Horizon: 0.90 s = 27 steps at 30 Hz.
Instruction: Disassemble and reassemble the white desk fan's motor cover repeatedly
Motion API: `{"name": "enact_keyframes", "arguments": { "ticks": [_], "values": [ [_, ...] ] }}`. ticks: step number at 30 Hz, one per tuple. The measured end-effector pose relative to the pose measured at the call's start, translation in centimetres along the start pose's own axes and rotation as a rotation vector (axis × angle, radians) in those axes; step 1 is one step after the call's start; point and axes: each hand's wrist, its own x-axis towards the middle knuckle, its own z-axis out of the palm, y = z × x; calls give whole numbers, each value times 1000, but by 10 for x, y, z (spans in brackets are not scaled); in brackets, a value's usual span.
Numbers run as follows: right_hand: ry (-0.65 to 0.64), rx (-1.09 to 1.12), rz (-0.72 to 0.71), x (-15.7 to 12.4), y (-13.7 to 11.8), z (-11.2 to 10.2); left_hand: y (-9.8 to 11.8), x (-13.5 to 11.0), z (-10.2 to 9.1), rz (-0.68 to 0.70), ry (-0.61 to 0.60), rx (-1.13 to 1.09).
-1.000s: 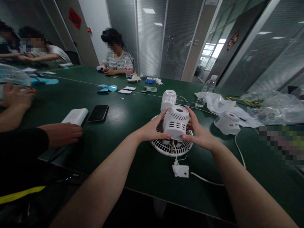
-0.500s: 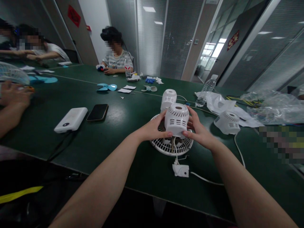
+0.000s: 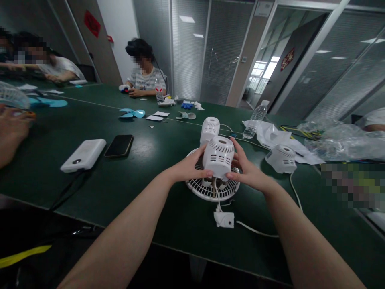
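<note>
Both my hands grip a white slotted fan motor housing (image 3: 219, 157) that stands over a round white fan grille (image 3: 210, 192) lying flat on the dark green table (image 3: 168, 216). My left hand (image 3: 189, 166) wraps the housing's left side with its thumb along the lower edge. On the other side, my right hand (image 3: 247, 170) holds it with fingers curled round the back. Wires run from under the housing to a small white switch box (image 3: 223, 219) in front, and a white cord (image 3: 258, 230) leads off to the right.
A second white housing (image 3: 209, 129) stands just behind, a third (image 3: 279, 158) lies to the right by crumpled plastic bags (image 3: 339, 138) and a water bottle (image 3: 254, 120). A white power bank (image 3: 82, 154) and black phone (image 3: 119, 145) lie left. Other people sit at the far side; someone's hand (image 3: 10, 128) rests at the left.
The neighbour's black-sleeved arm at the left has withdrawn from beside the power bank. My view has shifted slightly; both my hands keep the same hold on the housing.
</note>
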Motion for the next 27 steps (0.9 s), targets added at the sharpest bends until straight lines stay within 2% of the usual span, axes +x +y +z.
{"name": "enact_keyframes", "arguments": {
  "ticks": [7, 16, 27],
  "values": [
    [0, 23, -63, 0, 3, -3, 3, -2, 0, -12, -21, -31],
    [-17, 80, -69, -3, -1, -6, 5, -3, 1, -2, -36, -34],
    [-12, -81, -90, -3, -5, -2, -1, -2, -2, 25, -73, -75]
  ]
}}
